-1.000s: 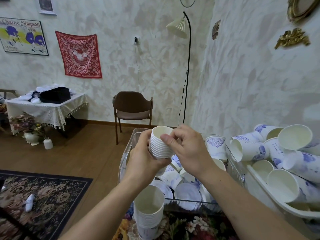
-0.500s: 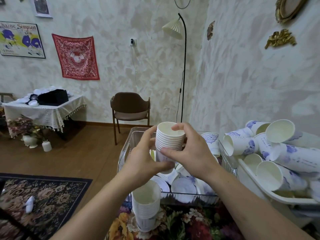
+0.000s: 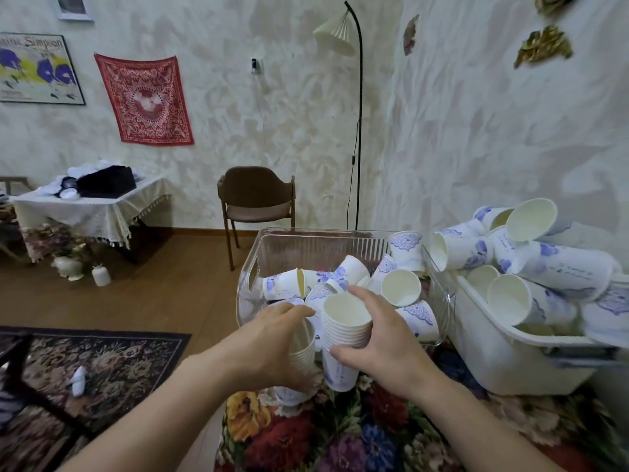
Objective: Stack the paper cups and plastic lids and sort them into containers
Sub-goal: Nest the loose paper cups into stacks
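A tabletop point(image 3: 340, 434) covered in a dark floral cloth carries everything at hand. To the right sits a white tub point(image 3: 503, 356) heaped with loose paper cups point(image 3: 544, 264) lying on their sides, white with blue-violet prints. Beside it, toward the middle, stands a clear ribbed plastic bin point(image 3: 306, 247) holding a smaller jumble of loose cups point(image 3: 401, 287), some tipped, one upright in the far right corner. In front of the clear bin two stacks of nested cups stand close together on the cloth. The right stack point(image 3: 345, 338) is upright with its mouth open to the camera; the right hand point(image 3: 381, 345) wraps it from the right side, thumb across the front below the rims and fingers curled behind. The left stack point(image 3: 301, 352) is just beside it and partly hidden by the left hand point(image 3: 272, 345), whose fingers curl over its rim and grip it from above.
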